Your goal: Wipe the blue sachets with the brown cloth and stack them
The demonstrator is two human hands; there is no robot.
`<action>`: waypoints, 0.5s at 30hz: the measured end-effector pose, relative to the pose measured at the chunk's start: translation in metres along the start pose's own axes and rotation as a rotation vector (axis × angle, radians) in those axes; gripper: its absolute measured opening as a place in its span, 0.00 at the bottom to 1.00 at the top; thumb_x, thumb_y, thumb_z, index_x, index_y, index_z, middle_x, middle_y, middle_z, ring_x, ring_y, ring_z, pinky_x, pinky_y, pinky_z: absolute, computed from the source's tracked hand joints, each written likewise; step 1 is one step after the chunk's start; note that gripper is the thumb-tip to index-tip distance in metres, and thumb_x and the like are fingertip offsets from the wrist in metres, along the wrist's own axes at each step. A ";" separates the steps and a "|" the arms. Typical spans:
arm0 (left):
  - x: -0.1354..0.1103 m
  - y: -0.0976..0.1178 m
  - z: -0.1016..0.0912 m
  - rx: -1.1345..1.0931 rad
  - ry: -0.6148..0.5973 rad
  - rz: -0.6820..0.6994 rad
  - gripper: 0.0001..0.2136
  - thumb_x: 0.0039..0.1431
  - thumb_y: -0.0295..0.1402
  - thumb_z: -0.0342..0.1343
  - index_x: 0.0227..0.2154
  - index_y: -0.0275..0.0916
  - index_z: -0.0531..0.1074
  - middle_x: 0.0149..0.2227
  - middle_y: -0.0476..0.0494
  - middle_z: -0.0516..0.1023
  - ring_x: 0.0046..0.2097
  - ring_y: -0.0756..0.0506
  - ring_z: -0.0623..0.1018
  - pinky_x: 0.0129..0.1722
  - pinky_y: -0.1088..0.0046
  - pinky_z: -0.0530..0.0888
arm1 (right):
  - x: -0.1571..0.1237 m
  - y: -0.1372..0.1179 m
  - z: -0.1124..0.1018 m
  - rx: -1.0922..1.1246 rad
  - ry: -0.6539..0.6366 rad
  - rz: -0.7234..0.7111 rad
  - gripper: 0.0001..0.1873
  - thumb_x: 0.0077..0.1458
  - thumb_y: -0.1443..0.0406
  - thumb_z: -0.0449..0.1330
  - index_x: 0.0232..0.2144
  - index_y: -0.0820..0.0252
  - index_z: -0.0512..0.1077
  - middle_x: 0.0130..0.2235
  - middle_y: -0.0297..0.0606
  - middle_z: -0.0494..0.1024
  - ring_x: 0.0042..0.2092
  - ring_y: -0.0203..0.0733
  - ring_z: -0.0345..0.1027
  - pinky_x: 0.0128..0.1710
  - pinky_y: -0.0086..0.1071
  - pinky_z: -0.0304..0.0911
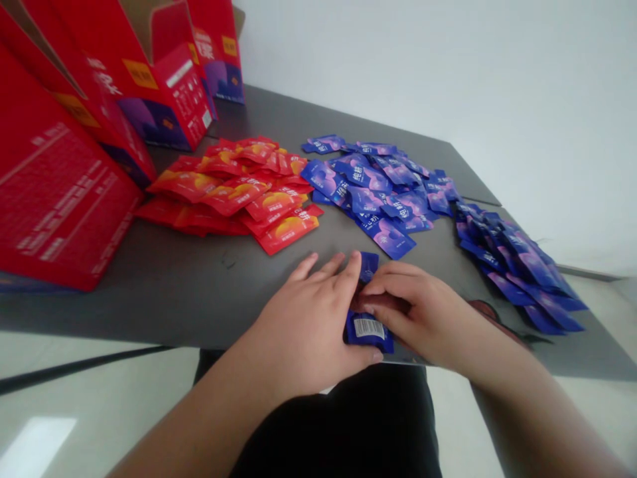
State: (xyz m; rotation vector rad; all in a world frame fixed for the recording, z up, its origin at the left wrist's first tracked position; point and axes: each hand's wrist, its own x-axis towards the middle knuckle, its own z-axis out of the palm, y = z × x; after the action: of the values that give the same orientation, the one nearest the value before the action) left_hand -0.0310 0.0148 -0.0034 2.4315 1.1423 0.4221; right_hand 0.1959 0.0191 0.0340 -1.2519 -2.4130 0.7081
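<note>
left hand: against blue packet | right fingers: pinching brownish item | red packets: heaped beyond

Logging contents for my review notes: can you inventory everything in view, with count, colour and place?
boxes: at least four, red and purple, table's left
red packets: one pile, red and yellow-orange, right of boxes
middle blue packets: one pile, blue-purple, beyond hands
right blue packets: one pile, blue-purple, table's right
single packet: one, blue, white barcode label, between hands
table: surface, dark grey, throughout
wall: one, white, behind
floor: visible areas, pale, below
trousers: black, below table edge
left hand: one, bare, spread beside packet
right hand: one, bare, fingers curled at packet
</note>
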 end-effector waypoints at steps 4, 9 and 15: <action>0.000 0.004 -0.003 0.045 -0.020 0.030 0.44 0.68 0.57 0.61 0.77 0.34 0.57 0.78 0.36 0.58 0.79 0.32 0.57 0.79 0.47 0.48 | 0.010 0.016 0.002 -0.184 0.187 0.159 0.08 0.70 0.64 0.61 0.43 0.54 0.82 0.45 0.40 0.83 0.47 0.48 0.77 0.50 0.43 0.70; -0.005 0.004 -0.011 -0.030 -0.001 0.049 0.23 0.81 0.41 0.44 0.70 0.42 0.70 0.74 0.45 0.67 0.78 0.35 0.61 0.78 0.45 0.54 | 0.013 0.027 0.006 -0.266 0.348 0.318 0.12 0.71 0.60 0.59 0.46 0.53 0.83 0.45 0.42 0.84 0.48 0.53 0.77 0.50 0.47 0.70; -0.021 0.015 -0.012 -0.365 0.352 -0.131 0.22 0.81 0.38 0.41 0.68 0.45 0.72 0.69 0.49 0.76 0.71 0.43 0.73 0.73 0.55 0.69 | 0.002 0.018 0.004 -0.136 0.513 0.281 0.18 0.73 0.53 0.56 0.50 0.54 0.82 0.54 0.48 0.84 0.59 0.61 0.75 0.64 0.57 0.65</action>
State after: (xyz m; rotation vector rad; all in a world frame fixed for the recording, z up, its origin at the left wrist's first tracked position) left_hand -0.0391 -0.0076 0.0123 2.0018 1.2284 0.9545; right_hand 0.2046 0.0288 0.0207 -1.6149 -1.9124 0.2447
